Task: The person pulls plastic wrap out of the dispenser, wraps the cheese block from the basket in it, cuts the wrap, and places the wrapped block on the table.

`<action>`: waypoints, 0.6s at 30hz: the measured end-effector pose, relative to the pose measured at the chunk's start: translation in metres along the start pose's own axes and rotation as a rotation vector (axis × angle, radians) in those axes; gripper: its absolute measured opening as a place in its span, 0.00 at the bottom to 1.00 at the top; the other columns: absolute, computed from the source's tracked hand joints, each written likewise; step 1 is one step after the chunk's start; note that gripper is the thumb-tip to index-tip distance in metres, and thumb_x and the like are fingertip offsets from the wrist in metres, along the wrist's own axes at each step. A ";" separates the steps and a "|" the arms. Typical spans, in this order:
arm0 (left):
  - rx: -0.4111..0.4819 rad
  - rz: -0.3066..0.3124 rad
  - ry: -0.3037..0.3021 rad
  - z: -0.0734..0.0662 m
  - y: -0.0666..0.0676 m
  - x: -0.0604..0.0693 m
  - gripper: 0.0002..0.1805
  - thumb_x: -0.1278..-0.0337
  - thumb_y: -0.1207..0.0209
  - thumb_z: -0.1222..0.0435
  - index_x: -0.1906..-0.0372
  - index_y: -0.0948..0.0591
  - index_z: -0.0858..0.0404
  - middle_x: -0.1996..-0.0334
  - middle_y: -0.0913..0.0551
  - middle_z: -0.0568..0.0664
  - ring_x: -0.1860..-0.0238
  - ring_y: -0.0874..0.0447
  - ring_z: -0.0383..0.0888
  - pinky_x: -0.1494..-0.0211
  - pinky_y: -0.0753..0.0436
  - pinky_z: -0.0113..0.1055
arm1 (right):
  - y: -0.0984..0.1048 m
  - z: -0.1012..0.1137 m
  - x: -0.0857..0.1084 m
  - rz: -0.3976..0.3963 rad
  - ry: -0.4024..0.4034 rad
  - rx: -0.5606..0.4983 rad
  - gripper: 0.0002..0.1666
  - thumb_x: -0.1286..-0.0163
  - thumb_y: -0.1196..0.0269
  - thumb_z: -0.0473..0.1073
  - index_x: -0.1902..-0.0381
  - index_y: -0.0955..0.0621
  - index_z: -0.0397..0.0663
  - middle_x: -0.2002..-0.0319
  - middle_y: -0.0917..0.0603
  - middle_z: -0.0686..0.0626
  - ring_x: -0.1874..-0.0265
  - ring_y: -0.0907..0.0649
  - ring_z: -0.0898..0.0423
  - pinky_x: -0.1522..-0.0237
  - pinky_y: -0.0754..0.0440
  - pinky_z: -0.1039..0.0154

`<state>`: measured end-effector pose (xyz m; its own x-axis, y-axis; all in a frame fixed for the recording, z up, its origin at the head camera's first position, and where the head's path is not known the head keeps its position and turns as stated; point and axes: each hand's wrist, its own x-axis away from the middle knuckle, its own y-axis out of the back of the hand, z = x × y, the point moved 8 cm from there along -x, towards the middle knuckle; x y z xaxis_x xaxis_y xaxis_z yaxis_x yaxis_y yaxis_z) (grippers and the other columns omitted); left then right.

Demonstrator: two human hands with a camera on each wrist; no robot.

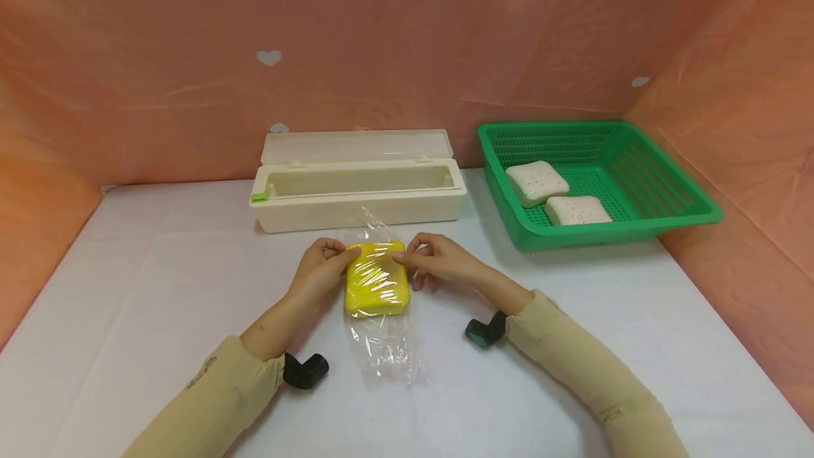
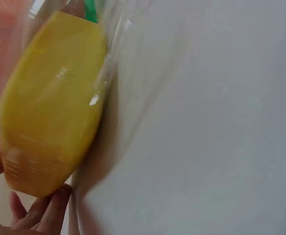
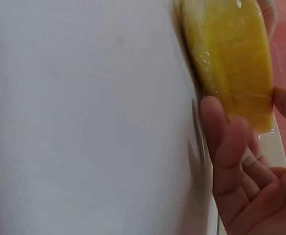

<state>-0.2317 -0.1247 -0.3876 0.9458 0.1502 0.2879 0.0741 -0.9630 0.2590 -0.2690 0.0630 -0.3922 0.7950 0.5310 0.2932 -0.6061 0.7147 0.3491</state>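
A yellow, rounded-square block (image 1: 376,288) lies in clear plastic film (image 1: 384,352) near the middle of the table. The film stretches across its top, and loose ends stick out at the far and near sides. My left hand (image 1: 322,267) pinches the block's far left corner through the film, thumb on top. At the far right corner, my right hand (image 1: 440,260) holds it the same way, thumb above and fingers at the side. In the left wrist view the wrapped block (image 2: 55,93) looks slightly raised off the white cloth; the right wrist view shows fingers (image 3: 231,152) beside its edge.
Behind the block stands a long cream box (image 1: 356,214) with its clear lid up and a green tab at the left. To the right, a green basket (image 1: 610,235) holds two white speckled blocks (image 1: 537,182). Pink cloth walls (image 1: 381,34) border the table.
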 end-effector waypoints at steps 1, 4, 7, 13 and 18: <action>-0.015 0.001 0.001 0.000 0.000 -0.001 0.18 0.39 0.42 0.63 0.51 0.32 0.71 0.55 0.19 0.64 0.63 0.24 0.42 0.60 0.27 0.25 | 0.001 -0.001 -0.001 -0.011 -0.005 0.003 0.18 0.33 0.38 0.51 0.59 0.27 0.42 0.75 0.16 0.47 0.81 0.21 0.56 0.79 0.24 0.67; -0.011 0.011 0.004 -0.001 -0.001 -0.004 0.25 0.39 0.42 0.61 0.44 0.35 0.71 0.46 0.22 0.68 0.53 0.21 0.52 0.50 0.26 0.32 | 0.006 -0.002 -0.004 -0.065 -0.025 0.009 0.22 0.34 0.37 0.53 0.54 0.26 0.42 0.68 0.15 0.47 0.76 0.19 0.56 0.74 0.22 0.67; 0.028 0.033 0.014 -0.001 -0.003 -0.009 0.33 0.40 0.40 0.61 0.36 0.39 0.71 0.41 0.25 0.68 0.42 0.25 0.56 0.38 0.28 0.41 | 0.009 -0.001 -0.011 -0.096 -0.028 0.039 0.27 0.35 0.37 0.56 0.48 0.24 0.43 0.60 0.15 0.48 0.68 0.18 0.56 0.65 0.20 0.66; 0.191 0.100 0.052 0.005 -0.008 -0.019 0.42 0.43 0.38 0.63 0.30 0.47 0.70 0.39 0.26 0.66 0.37 0.29 0.54 0.29 0.36 0.44 | 0.005 0.004 -0.022 -0.061 -0.043 0.097 0.27 0.37 0.37 0.60 0.49 0.18 0.48 0.56 0.15 0.51 0.64 0.20 0.56 0.57 0.23 0.65; 0.277 0.145 0.079 0.009 -0.012 -0.025 0.40 0.42 0.39 0.66 0.29 0.45 0.70 0.38 0.27 0.65 0.36 0.31 0.51 0.28 0.38 0.42 | 0.004 0.007 -0.027 -0.057 -0.084 0.117 0.24 0.38 0.37 0.62 0.56 0.15 0.49 0.62 0.17 0.53 0.61 0.23 0.57 0.56 0.28 0.64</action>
<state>-0.2533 -0.1184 -0.4059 0.9262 0.0134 0.3767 0.0339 -0.9983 -0.0478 -0.2927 0.0479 -0.3924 0.8262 0.4478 0.3420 -0.5629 0.6820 0.4669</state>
